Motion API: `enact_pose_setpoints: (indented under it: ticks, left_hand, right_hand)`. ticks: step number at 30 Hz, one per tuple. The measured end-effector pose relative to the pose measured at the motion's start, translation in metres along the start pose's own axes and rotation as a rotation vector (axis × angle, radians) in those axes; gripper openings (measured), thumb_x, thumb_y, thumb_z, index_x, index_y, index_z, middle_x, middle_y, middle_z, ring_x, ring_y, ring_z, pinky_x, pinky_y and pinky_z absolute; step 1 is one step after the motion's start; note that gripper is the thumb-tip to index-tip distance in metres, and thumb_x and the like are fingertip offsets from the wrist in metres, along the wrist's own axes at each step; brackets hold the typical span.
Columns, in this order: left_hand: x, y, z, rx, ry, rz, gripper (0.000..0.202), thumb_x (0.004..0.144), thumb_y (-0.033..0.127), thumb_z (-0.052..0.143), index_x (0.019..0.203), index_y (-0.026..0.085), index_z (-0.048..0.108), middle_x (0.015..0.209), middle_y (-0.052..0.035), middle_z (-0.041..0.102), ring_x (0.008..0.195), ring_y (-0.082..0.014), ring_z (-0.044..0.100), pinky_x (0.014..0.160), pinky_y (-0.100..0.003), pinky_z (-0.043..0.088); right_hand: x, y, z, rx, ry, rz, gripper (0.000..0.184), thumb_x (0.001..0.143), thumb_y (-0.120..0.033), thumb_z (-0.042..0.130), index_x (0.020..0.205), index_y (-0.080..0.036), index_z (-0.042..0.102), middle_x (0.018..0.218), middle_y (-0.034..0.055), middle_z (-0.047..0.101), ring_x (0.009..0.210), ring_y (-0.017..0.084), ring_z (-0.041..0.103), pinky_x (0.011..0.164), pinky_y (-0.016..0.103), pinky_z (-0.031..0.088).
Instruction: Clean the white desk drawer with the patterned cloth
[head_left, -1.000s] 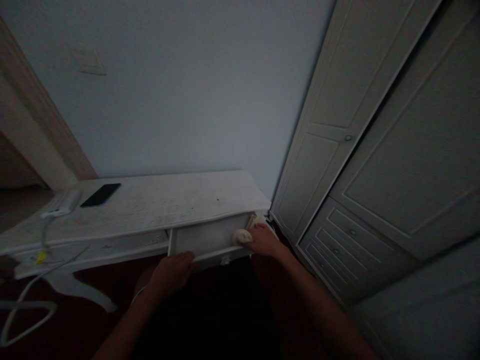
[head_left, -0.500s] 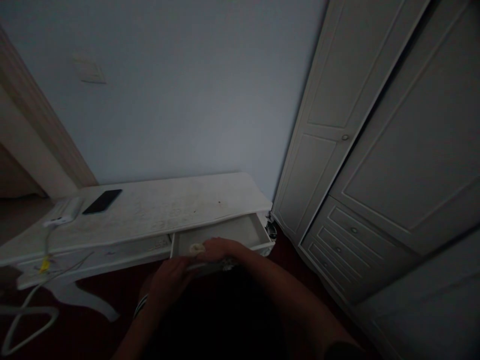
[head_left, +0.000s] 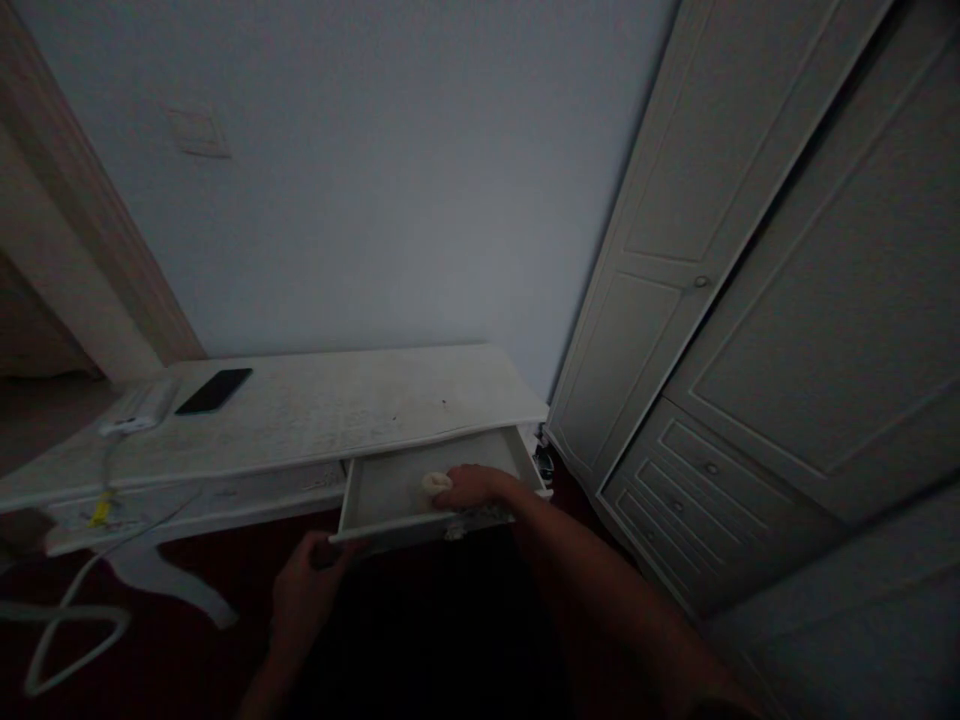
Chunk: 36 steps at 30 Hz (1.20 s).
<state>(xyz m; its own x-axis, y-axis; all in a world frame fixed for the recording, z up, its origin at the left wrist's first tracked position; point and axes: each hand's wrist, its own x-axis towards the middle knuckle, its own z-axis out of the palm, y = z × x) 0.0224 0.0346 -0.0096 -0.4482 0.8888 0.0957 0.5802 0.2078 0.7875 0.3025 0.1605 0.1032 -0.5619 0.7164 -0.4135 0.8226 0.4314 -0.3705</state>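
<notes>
A white drawer (head_left: 390,476) stands pulled out from the right part of a white table (head_left: 360,385). My right hand (head_left: 474,486) is inside it, closed around a bunched cream-coloured cloth (head_left: 436,484). Most of that cloth is hidden by the fingers. Lower down, my left hand (head_left: 307,580) has its fingers curled on the left corner of the drawer front. A carved knob (head_left: 454,531) shows on the drawer front, below my right hand.
A dark phone (head_left: 214,391) and a white power strip (head_left: 141,408) lie on the table's left part. Cables with a yellow tag (head_left: 100,508) hang at its left end. To the right stands a white wardrobe (head_left: 660,330). Dark items (head_left: 544,460) sit between table and wardrobe.
My right hand has moved right and slightly up inside the drawer with the cloth. My left hand has come away from beside it, down and left to the drawer's front corner.
</notes>
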Motion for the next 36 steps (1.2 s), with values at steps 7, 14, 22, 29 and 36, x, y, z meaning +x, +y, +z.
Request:
enact_pose_setpoints:
  ticks: [7,14,22,29,36]
  left_hand:
    - [0.001,0.005,-0.005,0.104,0.005,0.028,0.055,0.073,0.082,0.056,0.075,0.027,0.055,0.067,0.0006,0.066,0.067,-0.0236,0.065,0.063,-0.031,0.044]
    - [0.008,0.003,-0.011,0.165,-0.098,0.070,0.050,0.074,0.078,0.060,0.074,0.028,0.052,0.066,0.0013,0.066,0.068,-0.0251,0.067,0.062,-0.030,0.042]
    - [0.013,-0.004,-0.012,0.212,-0.157,0.102,0.049,0.081,0.075,0.057,0.093,0.028,0.059,0.080,-0.0010,0.073,0.080,-0.0280,0.073,0.070,-0.033,0.051]
    - [0.028,0.007,-0.011,0.479,-0.076,0.665,0.051,0.087,0.036,0.065,0.135,0.023,0.059,0.150,-0.0193,0.057,0.137,-0.0393,0.056,0.113,-0.055,0.046]
    - [0.043,0.005,0.015,0.491,-0.138,0.844,0.039,0.082,0.035,0.073,0.118,0.023,0.068,0.145,-0.0158,0.064,0.142,-0.0368,0.053,0.117,-0.051,0.046]
  right_hand:
    - [0.067,-0.104,0.034,-0.062,0.088,-0.150,0.065,0.086,-0.070,0.060,0.119,-0.016,0.076,0.117,0.0175,0.078,0.104,0.034,0.076,0.079,0.037,0.059]
    - [0.041,-0.076,0.039,-0.176,0.142,-0.199,0.054,0.090,-0.066,0.057,0.115,-0.023,0.077,0.115,0.0132,0.079,0.105,0.033,0.076,0.081,0.037,0.057]
    - [-0.042,0.037,0.008,-0.191,0.191,0.073,0.046,0.095,-0.056,0.057,0.104,-0.018,0.080,0.109,0.0150,0.080,0.099,0.031,0.076,0.079,0.032,0.053]
    - [-0.046,0.048,0.008,-0.215,0.219,0.111,0.053,0.095,-0.060,0.054,0.105,-0.015,0.080,0.111,0.0201,0.079,0.102,0.034,0.076,0.083,0.038,0.055]
    - [0.023,-0.052,0.037,-0.173,0.189,-0.078,0.062,0.092,-0.071,0.053,0.111,-0.018,0.079,0.110,0.0183,0.079,0.101,0.036,0.077,0.080,0.041,0.058]
